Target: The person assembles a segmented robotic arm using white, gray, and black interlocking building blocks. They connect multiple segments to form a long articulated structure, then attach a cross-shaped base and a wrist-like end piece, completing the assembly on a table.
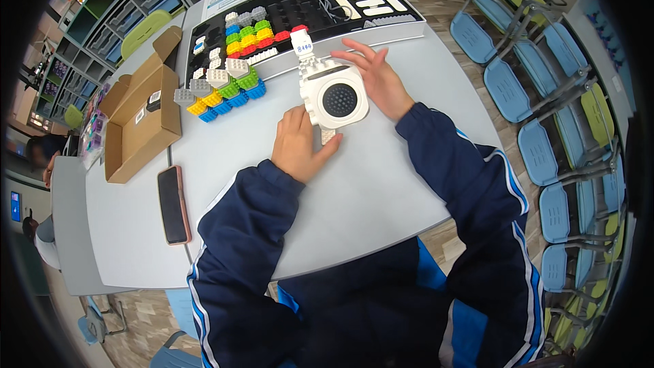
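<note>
A white boxy block with a round dark grille (335, 100) rests on the grey table (368, 191), with a white brick stem and a red-capped labelled piece (300, 41) rising from its far side. My left hand (298, 144) grips its near-left corner, thumb under a small white piece. My right hand (373, 76) lies against its right side with the fingers spread and flat. Both sleeves are dark blue with white stripes.
A cluster of grey, white, yellow, green and blue bricks (222, 88) lies left of the block. Behind is a black sorting tray (300, 10) with coloured and white parts. An open cardboard box (139, 119) and a phone (173, 204) lie left. Blue chairs (545, 150) stand right.
</note>
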A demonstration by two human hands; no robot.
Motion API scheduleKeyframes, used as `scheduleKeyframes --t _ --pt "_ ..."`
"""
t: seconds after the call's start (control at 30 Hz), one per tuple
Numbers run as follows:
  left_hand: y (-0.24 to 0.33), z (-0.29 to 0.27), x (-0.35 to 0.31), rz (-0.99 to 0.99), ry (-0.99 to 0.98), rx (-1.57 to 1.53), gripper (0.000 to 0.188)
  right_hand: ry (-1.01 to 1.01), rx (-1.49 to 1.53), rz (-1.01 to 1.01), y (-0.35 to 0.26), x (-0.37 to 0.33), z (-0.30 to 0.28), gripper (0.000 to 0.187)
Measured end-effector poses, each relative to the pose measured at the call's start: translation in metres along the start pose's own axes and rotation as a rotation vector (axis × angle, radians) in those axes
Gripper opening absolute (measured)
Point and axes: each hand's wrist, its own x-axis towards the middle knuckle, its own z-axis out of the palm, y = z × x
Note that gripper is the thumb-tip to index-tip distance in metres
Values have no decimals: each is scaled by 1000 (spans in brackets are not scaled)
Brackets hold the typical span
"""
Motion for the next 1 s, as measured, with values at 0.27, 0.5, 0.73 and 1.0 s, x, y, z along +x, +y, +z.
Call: scheduleKeyframes --t 0.27,0.5,0.73,1.0 --pt "0 2 2 -53 -51 -128 67 -25 397 178 13 54 28 77" --pt "-3 1 -6 -40 -75 2 67 104 384 191 15 52 30 53" --pt "2 2 0 -102 -109 -35 46 321 379 148 28 56 40 46" --pt "4 7 3 -9 49 80 35 458 489 142 24 54 40 45"
